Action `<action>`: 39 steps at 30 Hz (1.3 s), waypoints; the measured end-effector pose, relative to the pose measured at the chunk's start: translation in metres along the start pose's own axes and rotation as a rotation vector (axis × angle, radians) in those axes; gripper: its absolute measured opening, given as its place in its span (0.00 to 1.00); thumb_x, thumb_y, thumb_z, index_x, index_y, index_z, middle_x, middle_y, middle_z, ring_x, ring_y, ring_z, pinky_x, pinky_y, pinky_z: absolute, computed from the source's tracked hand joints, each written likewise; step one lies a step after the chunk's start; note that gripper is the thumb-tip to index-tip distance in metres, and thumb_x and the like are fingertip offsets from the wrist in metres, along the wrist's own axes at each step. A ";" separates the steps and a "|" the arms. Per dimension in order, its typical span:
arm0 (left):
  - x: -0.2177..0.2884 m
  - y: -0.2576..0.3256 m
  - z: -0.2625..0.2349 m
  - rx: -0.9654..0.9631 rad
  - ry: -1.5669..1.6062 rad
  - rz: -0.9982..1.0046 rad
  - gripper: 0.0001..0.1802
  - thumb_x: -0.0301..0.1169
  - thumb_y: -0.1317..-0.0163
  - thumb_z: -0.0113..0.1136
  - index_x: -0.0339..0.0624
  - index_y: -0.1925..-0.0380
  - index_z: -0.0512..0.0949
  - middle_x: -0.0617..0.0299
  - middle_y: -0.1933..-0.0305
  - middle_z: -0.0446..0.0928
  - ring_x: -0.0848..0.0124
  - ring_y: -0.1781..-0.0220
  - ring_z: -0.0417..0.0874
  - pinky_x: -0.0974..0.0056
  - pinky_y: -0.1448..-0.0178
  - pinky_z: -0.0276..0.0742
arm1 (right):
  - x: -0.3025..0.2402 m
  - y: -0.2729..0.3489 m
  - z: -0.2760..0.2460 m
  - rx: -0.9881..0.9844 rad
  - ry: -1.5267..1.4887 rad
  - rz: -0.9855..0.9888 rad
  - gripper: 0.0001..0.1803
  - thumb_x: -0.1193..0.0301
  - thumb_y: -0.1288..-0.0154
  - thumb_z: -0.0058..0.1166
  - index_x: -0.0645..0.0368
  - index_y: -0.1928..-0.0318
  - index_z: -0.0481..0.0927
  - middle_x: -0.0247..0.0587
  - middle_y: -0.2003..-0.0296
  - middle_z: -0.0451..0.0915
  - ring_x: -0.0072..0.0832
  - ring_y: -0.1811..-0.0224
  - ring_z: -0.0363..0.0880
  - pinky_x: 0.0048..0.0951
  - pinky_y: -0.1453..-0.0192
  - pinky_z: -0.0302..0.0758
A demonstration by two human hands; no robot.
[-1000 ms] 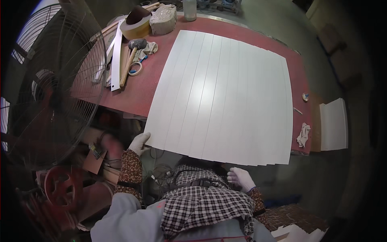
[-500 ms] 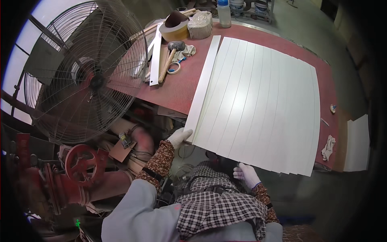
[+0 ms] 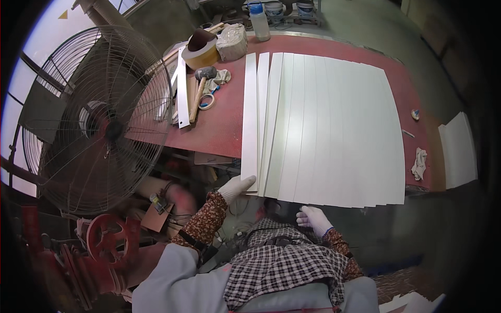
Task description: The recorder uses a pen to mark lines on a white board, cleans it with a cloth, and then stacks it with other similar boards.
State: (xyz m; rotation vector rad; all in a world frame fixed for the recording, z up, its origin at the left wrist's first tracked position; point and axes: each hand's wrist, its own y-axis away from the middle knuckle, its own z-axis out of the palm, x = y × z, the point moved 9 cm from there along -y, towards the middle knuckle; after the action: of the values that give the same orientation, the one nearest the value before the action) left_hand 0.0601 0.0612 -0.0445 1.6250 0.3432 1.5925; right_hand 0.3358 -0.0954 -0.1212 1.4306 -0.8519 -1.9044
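White overlapping strips [image 3: 339, 130] lie side by side across the red table, their long sides running away from me. At their left edge one long white strip [image 3: 250, 115] stands a little apart from the others. My left hand [image 3: 237, 189], in a white glove, is closed on the near end of this strip, thumb on top; its other fingers are hidden below. Another narrow strip [image 3: 262, 94] is fanned out just right of it. My right hand [image 3: 314, 219], also gloved, is just off the table's near edge, below the strips, fingers curled with nothing visible in them.
On the red table [image 3: 222, 125], left of the strips, are a mallet [image 3: 202, 78], a tape roll [image 3: 206, 102] and a wide yellow roll [image 3: 202, 57]. A bottle [image 3: 259, 23] stands behind. A large caged fan [image 3: 112, 125] and red valve wheel [image 3: 107, 239] flank my left side.
My view has shifted. More strips now stand fanned apart at the left edge, where only one did before. My left hand remains at the leftmost strip's near end; my right stays beside the near edge.
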 end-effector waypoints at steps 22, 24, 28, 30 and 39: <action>0.047 0.002 -0.020 0.513 -0.761 0.052 0.47 0.42 0.49 0.72 0.33 0.33 0.61 0.35 0.34 0.71 0.41 0.34 0.80 0.47 0.31 0.79 | -0.013 0.004 0.089 -0.063 0.156 -0.021 0.21 0.61 0.19 0.51 0.67 0.42 0.79 0.38 0.58 0.83 0.23 0.64 0.80 0.27 0.58 0.79; 0.033 0.001 -0.051 0.614 -0.830 0.023 0.53 0.40 0.49 0.75 0.36 0.28 0.55 0.36 0.32 0.66 0.41 0.32 0.77 0.45 0.32 0.79 | -0.009 -0.001 0.092 -0.043 0.184 -0.034 0.22 0.61 0.19 0.50 0.68 0.40 0.79 0.40 0.57 0.83 0.23 0.63 0.80 0.28 0.57 0.79; 0.019 0.013 -0.079 0.738 -1.032 0.085 0.61 0.37 0.48 0.75 0.37 0.21 0.47 0.39 0.34 0.67 0.44 0.35 0.78 0.45 0.35 0.81 | -0.007 -0.004 0.103 -0.058 0.232 0.004 0.23 0.61 0.18 0.50 0.69 0.38 0.78 0.41 0.56 0.84 0.24 0.61 0.81 0.29 0.54 0.81; 0.013 0.008 -0.081 0.709 -1.041 0.087 0.59 0.35 0.47 0.73 0.37 0.20 0.47 0.40 0.34 0.68 0.44 0.36 0.78 0.48 0.35 0.81 | -0.003 -0.011 0.107 -0.103 0.283 0.000 0.28 0.57 0.18 0.51 0.69 0.32 0.74 0.53 0.47 0.84 0.33 0.54 0.85 0.34 0.49 0.85; -0.039 -0.031 -0.160 0.229 0.037 0.246 0.20 0.35 0.30 0.64 0.31 0.45 0.81 0.59 0.59 0.83 0.69 0.55 0.84 0.61 0.49 0.81 | -0.012 -0.022 0.123 -0.099 0.141 0.042 0.24 0.59 0.19 0.52 0.67 0.36 0.74 0.45 0.51 0.84 0.29 0.57 0.85 0.32 0.51 0.86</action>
State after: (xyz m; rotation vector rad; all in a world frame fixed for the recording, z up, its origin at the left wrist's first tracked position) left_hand -0.0835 0.1105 -0.1149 1.8717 0.3680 1.8229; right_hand 0.2176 -0.0560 -0.1049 1.4566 -0.7057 -1.7662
